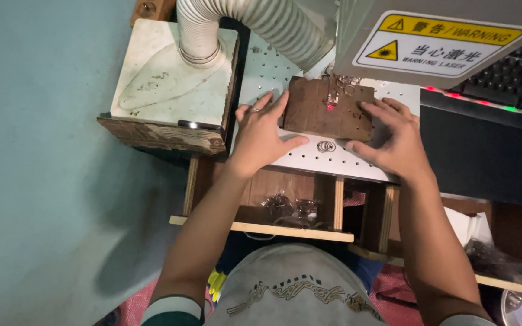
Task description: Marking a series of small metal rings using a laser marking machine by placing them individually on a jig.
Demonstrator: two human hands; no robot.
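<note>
1. The dark wooden block [327,111] lies flat on the white perforated worktop [309,158] under the laser head, its long axis running left to right between the two hands.
2. A small metal piece [332,98] sits on the block's top with a red light spot on it; loose metal rings [348,80] lie at the block's far edge.
3. The left hand [261,136] lies open against the block's left edge, fingers spread and thumb along the near side; it grips nothing.
4. The right hand [394,142] rests open on the block's right end, fingertips on top. Both hands are about equally near.
5. Another ring cluster [325,146] lies on the worktop just before the block, between the thumbs.
6. A ribbed hose [255,21] curves over the left.
</note>
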